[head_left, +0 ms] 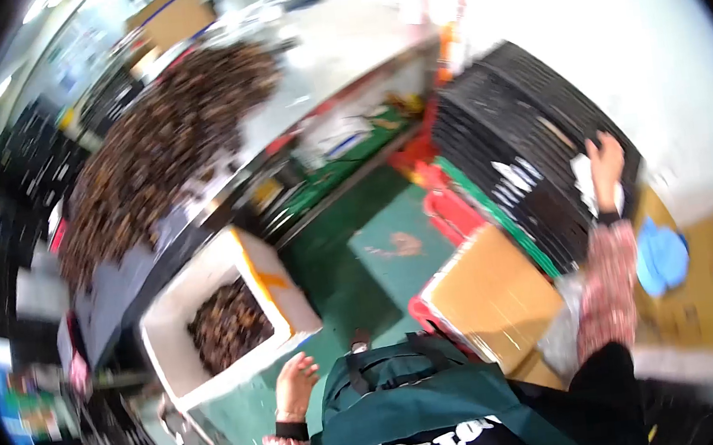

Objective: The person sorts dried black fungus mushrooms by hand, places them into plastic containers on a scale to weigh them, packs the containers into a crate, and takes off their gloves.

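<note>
My right hand [607,163] reaches out to a stack of black plastic trays [529,126] on the right. Its fingers bend over the edge of a black tray, beside a white patch that blur keeps me from making out. My left hand [295,383] hangs low near a white foam box [167,364], holding nothing, with the fingers loosely apart. Inside that box lies a heap of small dark brown pieces [228,327], whose kind I cannot tell.
A table [337,33] at the back left bears a large brown heap [165,138]. A cardboard box [494,295] stands between me and the trays, next to red plastic [451,212]. A blue item [662,255] lies at the right. The floor [318,270] is green.
</note>
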The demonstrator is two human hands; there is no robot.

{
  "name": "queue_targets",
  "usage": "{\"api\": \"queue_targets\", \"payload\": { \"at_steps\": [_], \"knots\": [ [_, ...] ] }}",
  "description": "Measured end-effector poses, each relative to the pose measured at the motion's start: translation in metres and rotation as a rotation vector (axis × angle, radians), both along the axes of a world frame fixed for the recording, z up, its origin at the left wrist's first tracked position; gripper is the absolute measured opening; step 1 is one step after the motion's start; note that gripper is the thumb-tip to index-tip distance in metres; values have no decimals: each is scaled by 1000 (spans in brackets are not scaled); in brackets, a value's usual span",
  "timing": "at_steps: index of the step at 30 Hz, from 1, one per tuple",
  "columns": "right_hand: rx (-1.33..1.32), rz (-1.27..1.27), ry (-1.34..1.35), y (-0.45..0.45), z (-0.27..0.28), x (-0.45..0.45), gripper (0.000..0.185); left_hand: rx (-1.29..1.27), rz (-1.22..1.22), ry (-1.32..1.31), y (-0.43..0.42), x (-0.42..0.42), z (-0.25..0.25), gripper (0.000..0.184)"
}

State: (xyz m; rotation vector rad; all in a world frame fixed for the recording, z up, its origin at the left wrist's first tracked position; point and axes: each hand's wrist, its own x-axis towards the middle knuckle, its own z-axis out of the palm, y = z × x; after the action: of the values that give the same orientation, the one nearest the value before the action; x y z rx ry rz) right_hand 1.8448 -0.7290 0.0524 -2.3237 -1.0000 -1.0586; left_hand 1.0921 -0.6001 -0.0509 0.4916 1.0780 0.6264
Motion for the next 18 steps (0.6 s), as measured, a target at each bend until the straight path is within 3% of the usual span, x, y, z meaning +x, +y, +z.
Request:
{"api": "queue_targets", "payload": {
  "at_steps": [1, 2, 3, 5, 6, 7, 8, 9, 14, 16, 18],
  "knots": [
    [228, 280, 376, 12, -3, -36, 29, 3, -19, 74, -10, 1, 2, 23],
    [265, 422, 524, 23, -4, -83, 26, -2, -47, 148, -22, 1, 7, 23],
    [164, 476, 971, 21, -6, -122, 25, 31, -48, 210, -31, 0, 8, 24],
    [81, 937, 1159, 25, -41, -198, 18, 76, -84, 364, -45, -8, 2, 26],
    [-62, 933, 1117, 18, -72, -225, 17, 87, -80, 481, -56, -15, -4, 24],
    [-371, 810, 1245, 6, -93, -248, 20, 69, -83, 598, -68, -26, -14, 22],
    [-376, 857, 1504, -5, -115, -279, 24, 48, -94, 714, -80, -40, -23, 20],
    [-472, 825, 1544, -13, -107, -307, 26, -39, -149, 775, -92, -54, -26, 22],
    [-521, 851, 1767, -41, -118, -362, 26, -278, -699, 888, -167, -91, -15, 28],
    [-535, 813, 1786, -40, -121, -369, 26, -223, -817, 902, -189, -96, -18, 31],
    [-548, 789, 1799, -38, -124, -375, 26, -61, -760, 1008, -197, -98, -23, 34]
  ]
}}
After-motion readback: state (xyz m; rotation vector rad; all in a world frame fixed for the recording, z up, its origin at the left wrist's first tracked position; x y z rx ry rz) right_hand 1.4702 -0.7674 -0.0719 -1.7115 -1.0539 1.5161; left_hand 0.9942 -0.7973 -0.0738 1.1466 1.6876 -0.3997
